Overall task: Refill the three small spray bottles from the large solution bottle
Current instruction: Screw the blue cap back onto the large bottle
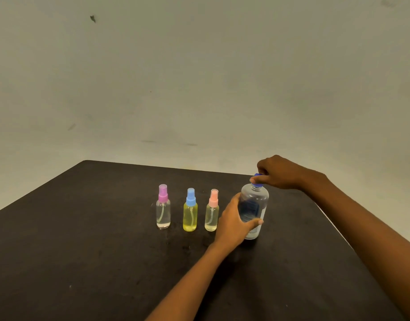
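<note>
Your left hand (234, 225) grips the large clear plastic solution bottle (255, 201); steady it on the dark surface (106, 251) while your right hand (279, 173), pinching the blue cap (257, 180), twists.

Three small spray bottles stand upright in a row: the purple-capped bottle (163, 210) nearly clear, the blue-capped bottle (190, 215) yellow, the pink-capped bottle (211, 215) pale yellow. Just right of them the large clear bottle (256, 200) stands upright, its blue cap (258, 184) on top
</note>
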The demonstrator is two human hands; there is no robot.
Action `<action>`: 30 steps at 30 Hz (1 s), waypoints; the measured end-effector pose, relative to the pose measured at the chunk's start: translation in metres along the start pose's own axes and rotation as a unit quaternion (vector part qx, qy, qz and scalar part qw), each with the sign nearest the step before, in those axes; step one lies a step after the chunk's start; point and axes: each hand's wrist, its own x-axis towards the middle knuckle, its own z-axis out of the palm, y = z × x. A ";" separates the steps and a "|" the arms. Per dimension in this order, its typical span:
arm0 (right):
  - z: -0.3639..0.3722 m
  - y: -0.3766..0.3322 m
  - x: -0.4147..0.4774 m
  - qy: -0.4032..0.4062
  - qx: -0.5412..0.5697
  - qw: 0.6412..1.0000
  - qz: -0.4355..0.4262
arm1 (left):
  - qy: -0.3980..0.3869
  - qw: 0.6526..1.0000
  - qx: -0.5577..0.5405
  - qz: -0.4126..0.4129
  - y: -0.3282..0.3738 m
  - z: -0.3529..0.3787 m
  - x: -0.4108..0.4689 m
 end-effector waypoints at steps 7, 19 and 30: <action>-0.011 -0.004 -0.001 -0.012 0.009 1.000 0.019 | 0.000 1.000 0.003 -0.001 0.001 0.000 0.000; -0.005 0.000 0.001 -0.033 0.022 0.999 0.000 | 0.001 1.000 0.000 0.000 -0.001 0.000 0.001; -0.024 -0.001 0.000 -0.114 0.102 0.988 -0.017 | -0.001 1.000 0.001 -0.001 0.000 0.000 0.001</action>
